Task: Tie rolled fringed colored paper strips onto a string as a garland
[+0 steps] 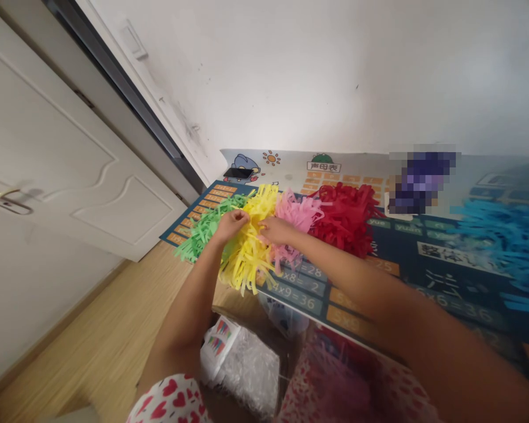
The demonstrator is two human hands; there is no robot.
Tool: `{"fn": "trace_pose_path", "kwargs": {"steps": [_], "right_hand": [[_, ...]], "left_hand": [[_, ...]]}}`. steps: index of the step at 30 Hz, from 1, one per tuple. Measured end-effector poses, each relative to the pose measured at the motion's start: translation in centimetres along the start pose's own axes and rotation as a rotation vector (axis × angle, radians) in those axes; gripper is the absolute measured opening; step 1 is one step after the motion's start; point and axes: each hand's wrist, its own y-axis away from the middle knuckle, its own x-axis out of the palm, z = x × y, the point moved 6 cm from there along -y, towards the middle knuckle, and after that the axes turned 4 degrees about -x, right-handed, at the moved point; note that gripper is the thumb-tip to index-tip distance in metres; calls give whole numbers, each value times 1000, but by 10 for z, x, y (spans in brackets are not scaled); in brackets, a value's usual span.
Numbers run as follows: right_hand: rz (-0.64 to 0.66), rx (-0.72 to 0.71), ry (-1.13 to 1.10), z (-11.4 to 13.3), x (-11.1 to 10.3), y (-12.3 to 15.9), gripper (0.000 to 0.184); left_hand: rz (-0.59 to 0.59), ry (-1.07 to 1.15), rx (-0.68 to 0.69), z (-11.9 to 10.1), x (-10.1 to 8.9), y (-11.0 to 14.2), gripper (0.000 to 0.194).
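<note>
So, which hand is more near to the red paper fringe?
Right hand: beside the pink strips, which lie between it and the red paper fringe. Left hand: farther, beyond the yellow strips.

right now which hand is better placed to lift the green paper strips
Left, probably: the left hand lies right at the edge of the green paper strips, while the right hand sits beyond the yellow paper strips, on their far side from the green.

To my left stands a white panelled door (70, 141) with a lever handle (4, 201), above a wood-look floor (101, 329). A black smartphone (238, 173) lies on the printed multiplication-table desk mat (445, 258). Farther right are a blurred purple object (423, 182) and blue paper strips (506, 247). Below the table edge I see a crinkled plastic bag (242, 370).
</note>
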Motion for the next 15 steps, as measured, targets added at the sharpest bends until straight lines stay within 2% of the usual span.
{"fn": "trace_pose_path", "kwargs": {"steps": [4, 7, 11, 15], "right_hand": [[0, 2, 16, 1, 5, 0, 33], [-7, -6, 28, 1, 7, 1, 38], [-12, -33, 33, 2, 7, 5, 45], [-9, -32, 31, 0, 9, 8, 52]], "left_hand": [[-98, -166, 2, -17, -2, 6, 37], [-136, -263, 2, -28, -4, 8, 31], [-125, -327, -30, -32, -5, 7, 18], [-87, -317, -82, -27, -4, 6, 19]]}}
